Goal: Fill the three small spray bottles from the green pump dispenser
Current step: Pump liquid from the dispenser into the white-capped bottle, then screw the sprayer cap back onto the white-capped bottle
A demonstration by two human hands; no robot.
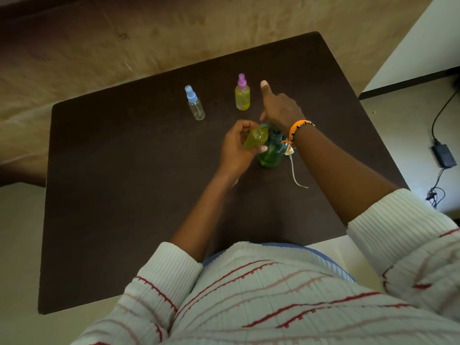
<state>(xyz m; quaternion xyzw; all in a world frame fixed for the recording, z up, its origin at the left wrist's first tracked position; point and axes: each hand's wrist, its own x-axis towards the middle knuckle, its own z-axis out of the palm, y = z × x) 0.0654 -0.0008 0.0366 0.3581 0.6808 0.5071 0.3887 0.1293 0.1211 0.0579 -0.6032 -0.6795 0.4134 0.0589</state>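
Note:
The green pump dispenser stands in the middle of the dark table. My left hand grips a small uncapped bottle holding yellow-green liquid, tilted with its mouth at the pump's spout. My right hand rests on top of the pump head with its thumb raised; its fingers are hidden. Farther back stand a purple-capped spray bottle full of yellow liquid and a blue-capped spray bottle that looks clear and empty.
A loose cap with its white dip tube lies on the table right of the dispenser. A beaded orange bracelet is on my right wrist. A black power adapter and cable lie on the floor to the right.

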